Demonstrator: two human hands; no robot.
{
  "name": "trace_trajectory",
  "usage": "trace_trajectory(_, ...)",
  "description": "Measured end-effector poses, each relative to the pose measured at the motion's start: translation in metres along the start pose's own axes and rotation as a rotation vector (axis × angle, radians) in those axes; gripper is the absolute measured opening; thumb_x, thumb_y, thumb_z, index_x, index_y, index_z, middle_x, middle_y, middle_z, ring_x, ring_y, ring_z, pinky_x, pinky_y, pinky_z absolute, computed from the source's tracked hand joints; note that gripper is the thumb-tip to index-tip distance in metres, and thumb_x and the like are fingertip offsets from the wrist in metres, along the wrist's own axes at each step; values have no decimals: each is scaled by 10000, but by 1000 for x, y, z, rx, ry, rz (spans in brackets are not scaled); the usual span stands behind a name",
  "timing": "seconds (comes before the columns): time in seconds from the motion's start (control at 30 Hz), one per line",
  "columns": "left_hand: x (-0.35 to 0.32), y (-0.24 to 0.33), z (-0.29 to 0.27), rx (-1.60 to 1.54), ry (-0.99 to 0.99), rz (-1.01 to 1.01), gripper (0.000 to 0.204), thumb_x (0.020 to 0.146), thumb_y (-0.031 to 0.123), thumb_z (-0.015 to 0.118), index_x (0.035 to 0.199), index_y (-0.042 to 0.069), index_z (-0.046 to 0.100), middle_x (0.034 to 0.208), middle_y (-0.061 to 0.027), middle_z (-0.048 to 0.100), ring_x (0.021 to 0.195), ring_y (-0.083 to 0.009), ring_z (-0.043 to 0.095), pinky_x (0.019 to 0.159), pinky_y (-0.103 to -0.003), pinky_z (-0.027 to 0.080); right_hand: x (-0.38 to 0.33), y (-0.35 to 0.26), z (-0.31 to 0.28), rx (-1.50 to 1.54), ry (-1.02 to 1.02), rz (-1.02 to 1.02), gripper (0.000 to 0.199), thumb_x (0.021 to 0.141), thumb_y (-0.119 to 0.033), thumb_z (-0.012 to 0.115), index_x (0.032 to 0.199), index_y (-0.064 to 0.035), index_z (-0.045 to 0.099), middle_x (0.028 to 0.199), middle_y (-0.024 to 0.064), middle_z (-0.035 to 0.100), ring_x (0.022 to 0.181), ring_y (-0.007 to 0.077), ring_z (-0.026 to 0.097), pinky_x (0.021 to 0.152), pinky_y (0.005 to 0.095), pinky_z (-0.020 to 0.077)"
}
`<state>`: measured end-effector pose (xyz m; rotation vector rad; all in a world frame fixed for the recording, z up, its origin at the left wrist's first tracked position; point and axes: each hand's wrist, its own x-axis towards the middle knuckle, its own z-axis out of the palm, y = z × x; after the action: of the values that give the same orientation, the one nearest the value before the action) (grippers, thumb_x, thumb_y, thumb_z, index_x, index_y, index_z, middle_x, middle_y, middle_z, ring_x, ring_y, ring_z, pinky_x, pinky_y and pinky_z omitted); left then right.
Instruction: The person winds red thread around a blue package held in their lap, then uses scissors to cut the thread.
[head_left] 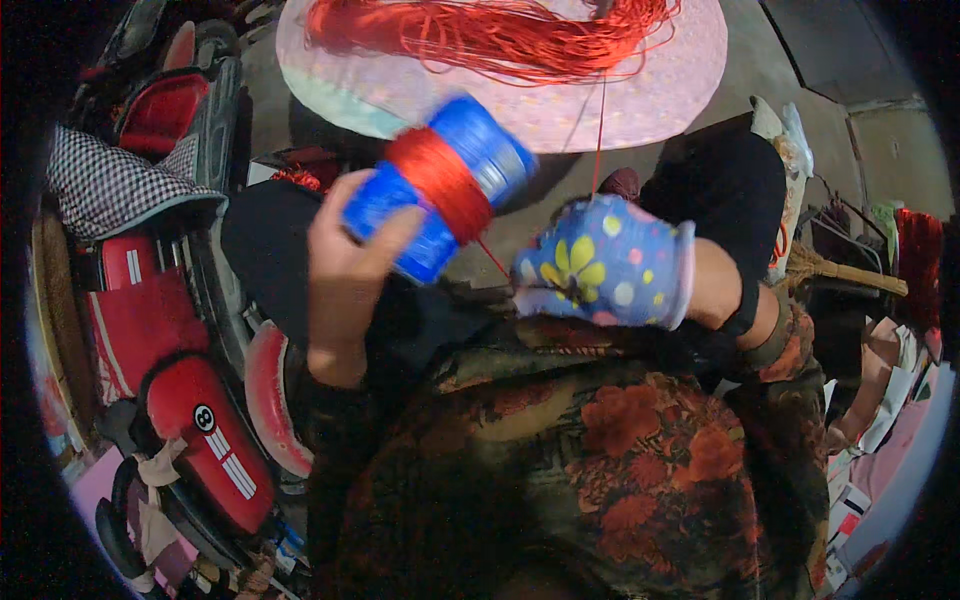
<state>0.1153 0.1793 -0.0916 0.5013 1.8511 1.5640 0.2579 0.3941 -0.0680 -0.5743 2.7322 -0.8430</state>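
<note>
My bare left hand (352, 268) grips a blue block (484, 150) that has red string (440, 182) wound around its middle. The block is tilted and somewhat blurred. My right hand (608, 264) wears a blue glove with yellow flowers and dots, and its fingers are curled around the string. One length runs from the block to the glove, and another rises from the glove to a loose skein of red string (490, 38). That skein lies on a round pink cloth-covered surface (640, 112) in front of me. The right fingertips are hidden behind the glove.
On the left stand a red ride-on vehicle (205, 440) and a black-and-white checked cloth (115, 180). A straw broom (840, 272) lies at the right, near piled papers and bags. My dark-clad knee (715, 185) is beneath the surface's near edge.
</note>
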Motion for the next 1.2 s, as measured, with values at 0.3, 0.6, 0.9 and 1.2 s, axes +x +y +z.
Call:
trace_trajectory(0.3, -14, 0, -2, -467, -606, -59, 544, 692, 253, 790, 1154, 57, 580, 1026, -56, 627, 911, -181, 624, 833, -314, 498, -3, 70, 3, 693, 358, 133, 219, 889, -238, 667, 972, -36, 660, 844, 66, 677, 759, 158, 632, 713, 292, 497)
trace_trajectory(0.6, 5, -1, 5, 340, 27, 42, 479, 729, 228, 782, 1104, 13, 577, 970, -44, 623, 850, -129, 614, 770, -296, 517, -11, 4, -11, 120, 132, -90, 163, 874, -227, 627, 874, -68, 663, 786, 145, 657, 740, 339, 646, 650, 401, 532)
trace_trajectory(0.9, -23, -7, -10, -665, -339, -120, 553, 805, 339, 693, 1209, -7, 543, 1118, -98, 619, 1005, -197, 615, 900, -344, 488, -14, 56, 5, 814, 206, 221, 231, 938, -235, 598, 958, -11, 652, 819, 63, 670, 743, 113, 612, 722, 289, 506)
trace_trajectory(1.2, -2, -1, 12, 145, -230, -104, 505, 706, 236, 790, 1122, 39, 581, 951, -27, 613, 845, -119, 590, 776, -292, 495, -3, 17, -19, 116, 235, -88, 224, 850, -283, 672, 775, -82, 608, 671, 119, 613, 658, 307, 630, 587, 364, 494)
